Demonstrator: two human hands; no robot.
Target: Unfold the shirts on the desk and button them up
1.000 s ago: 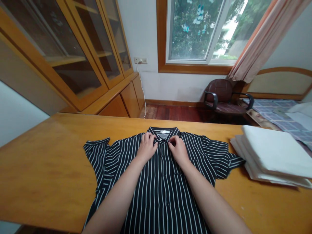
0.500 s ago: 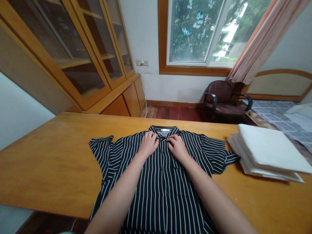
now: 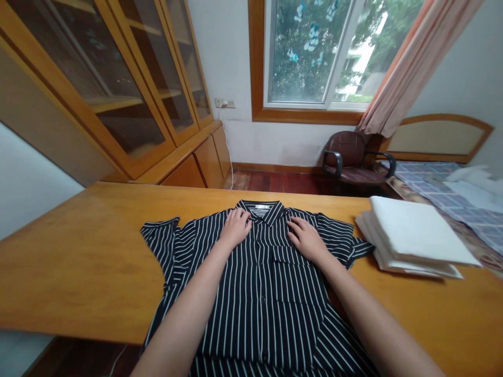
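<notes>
A black shirt with white stripes (image 3: 243,293) lies spread front side up on the wooden table, its collar (image 3: 274,213) at the far end and its short sleeves out to both sides. My left hand (image 3: 236,227) rests on the cloth just left of the collar, fingers slightly apart and bent. On the right upper chest, above the pocket, my right hand (image 3: 305,238) lies with its fingers spread. Neither hand visibly grips the cloth.
A stack of white folded sheets (image 3: 422,233) sits on the table (image 3: 78,262) at the right, beside the right sleeve. Beyond the table are a glass-door cabinet (image 3: 184,146), an office chair (image 3: 348,157) and a bed (image 3: 428,178).
My right hand has moved from the collar out to the right chest, and its fingers have spread. My left hand stays near the collar. The view has shifted slightly.
</notes>
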